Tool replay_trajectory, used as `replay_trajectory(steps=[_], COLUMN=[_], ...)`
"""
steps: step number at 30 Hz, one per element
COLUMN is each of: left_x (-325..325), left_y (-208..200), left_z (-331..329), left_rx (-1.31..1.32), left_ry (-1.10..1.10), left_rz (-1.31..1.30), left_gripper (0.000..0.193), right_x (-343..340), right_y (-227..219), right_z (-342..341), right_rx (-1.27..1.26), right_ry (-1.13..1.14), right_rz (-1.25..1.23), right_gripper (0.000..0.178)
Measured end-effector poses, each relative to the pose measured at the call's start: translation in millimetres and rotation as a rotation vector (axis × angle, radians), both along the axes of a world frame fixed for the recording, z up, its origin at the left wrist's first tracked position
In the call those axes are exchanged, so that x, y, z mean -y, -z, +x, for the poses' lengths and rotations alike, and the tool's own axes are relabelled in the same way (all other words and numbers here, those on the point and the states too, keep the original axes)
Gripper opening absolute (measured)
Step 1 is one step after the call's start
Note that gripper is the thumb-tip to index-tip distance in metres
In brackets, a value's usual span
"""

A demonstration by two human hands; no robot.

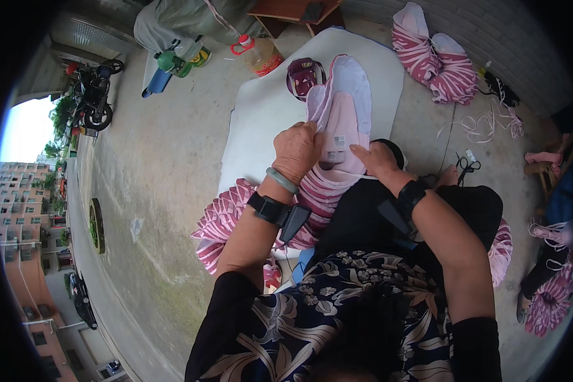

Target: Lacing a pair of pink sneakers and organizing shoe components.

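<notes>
In front of me is a nested stack of pink-and-white shoe uppers (342,105), its layered edges fanning down toward my lap. The top piece shows a pale lining with small white labels inside. My left hand (296,151) is closed in a fist on the stack's left edge. On the opposite edge my right hand (381,160) pinches the material between thumb and fingers. A thin white cord crosses the stack just below my hands. Beyond its far end lies a dark purple round object (304,77), whose kind I cannot make out.
A white sheet (254,137) covers the ground ahead. Tied pink bundles lie at far right (434,57) and by my left forearm (226,223). Scissors (468,165) and loose white cords (481,127) are on the right. Bottles (259,56) and a wooden stool (296,11) stand beyond.
</notes>
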State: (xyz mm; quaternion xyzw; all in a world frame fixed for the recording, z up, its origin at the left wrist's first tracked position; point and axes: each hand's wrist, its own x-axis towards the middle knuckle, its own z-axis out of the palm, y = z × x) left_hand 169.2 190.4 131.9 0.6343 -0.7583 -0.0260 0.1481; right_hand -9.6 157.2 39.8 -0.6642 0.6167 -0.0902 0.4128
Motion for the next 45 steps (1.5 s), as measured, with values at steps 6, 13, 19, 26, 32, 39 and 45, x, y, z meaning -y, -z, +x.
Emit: replay_trajectory(steps=[6,13,19,26,32,39,45], left_x=[-8,-34,-61,-23,-30,-33,-19], left_y=[0,-24,-34,-33,-11,11,60], left_z=[-18,-38,-45,-110,-167,-152,-111], left_rx=[0.106,0.181,-0.191,-0.488,-0.246,-0.455,-0.580], left_ry=[0.043,0.282,0.144,0.186,0.286,0.268,0.136], left_rz=[-0.061,-0.073,0.033,0.056,0.003,-0.161,-0.041], left_gripper=[0.012,0.011,0.008,0.018,0.019,0.008,0.038], right_x=[-38,-14,-3,-76,-108,-89,-102], right_y=[-15,-16,-2,-39,-55,-25,-20], right_z=[-45,-76,-56,-87,-97,-123,-160], right_rx=[0.336,0.327,0.258,0.638,0.979,1.138,1.018], right_ry=[-0.218,-0.415,-0.081,0.006,0.003,0.187,0.347], right_rz=[-0.165,-0.187,-0.396,-0.594,-0.052,0.079,0.273], right_gripper=[0.047,0.017,0.017,0.027,0.039,0.019,0.025])
